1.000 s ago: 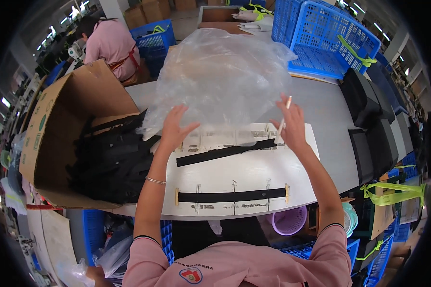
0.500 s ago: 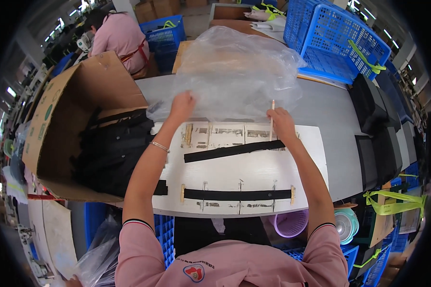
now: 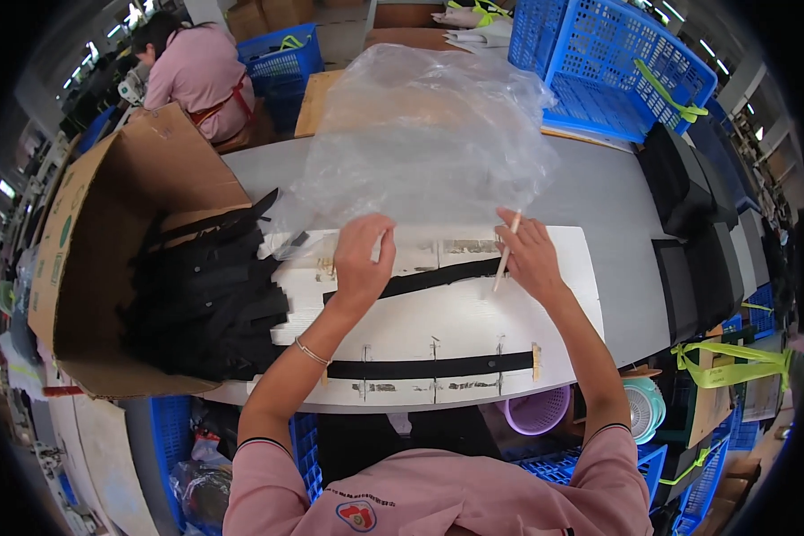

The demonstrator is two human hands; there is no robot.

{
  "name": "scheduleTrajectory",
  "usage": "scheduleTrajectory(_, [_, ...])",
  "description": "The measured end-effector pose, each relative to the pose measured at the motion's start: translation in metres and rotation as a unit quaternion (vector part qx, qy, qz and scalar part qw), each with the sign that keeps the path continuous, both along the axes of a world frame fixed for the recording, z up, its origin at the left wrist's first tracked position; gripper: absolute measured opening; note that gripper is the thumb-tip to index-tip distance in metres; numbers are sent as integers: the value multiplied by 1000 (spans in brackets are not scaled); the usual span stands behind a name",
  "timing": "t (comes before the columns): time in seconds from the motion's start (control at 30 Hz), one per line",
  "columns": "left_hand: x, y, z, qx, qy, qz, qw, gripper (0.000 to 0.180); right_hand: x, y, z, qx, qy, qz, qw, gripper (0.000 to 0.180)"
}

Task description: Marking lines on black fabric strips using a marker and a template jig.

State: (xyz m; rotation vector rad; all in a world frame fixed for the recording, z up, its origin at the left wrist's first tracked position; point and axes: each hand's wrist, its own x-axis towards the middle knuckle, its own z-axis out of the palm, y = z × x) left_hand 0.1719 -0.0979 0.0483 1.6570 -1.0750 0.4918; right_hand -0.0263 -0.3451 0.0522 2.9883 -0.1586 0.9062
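Observation:
My right hand (image 3: pixel 531 257) grips a pale, slim pencil (image 3: pixel 507 255) that slants across its fingers, over the right end of a black fabric strip (image 3: pixel 447 280). My left hand (image 3: pixel 361 261) is above the left part of that strip, fingers curved, thumb apart, and nothing visible in it. A second black strip (image 3: pixel 438 365) lies straight along the near side of a white marked board (image 3: pixel 456 322). Just beyond both hands spreads a crumpled clear plastic bag (image 3: pixel 429 134); whether the fingers touch its edge I cannot tell.
An open cardboard box (image 3: pixel 80 259) on its side at left spills a pile of black strips (image 3: pixel 210 295). Blue crates (image 3: pixel 590 107) stand at the back right, black padded pieces (image 3: pixel 688 223) along the right edge. A purple basket (image 3: pixel 536 411) sits below the table edge. Another person (image 3: pixel 201 76) works at back left.
My left hand has come back from the plastic bag toward me, over the upper strip, and its fingers have loosened. The pencil in my right hand has tilted. The view has shifted slightly.

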Motion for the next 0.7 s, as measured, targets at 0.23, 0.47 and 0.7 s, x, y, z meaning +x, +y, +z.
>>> scheduleTrajectory(0.23, [33, -5, -43, 308, -28, -114, 944, 44, 31, -10, -33, 91, 106, -7, 990, 32])
scheduleTrajectory(0.47, [136, -89, 30, 214, -15, -31, 976, 107, 27, -12, -54, 145, 41, 2, 989, 29])
scheduleTrajectory(0.7, [172, -137, -9, 239, 16, -10, 971, 107, 2, -9, -48, 34, 56, -73, 995, 28])
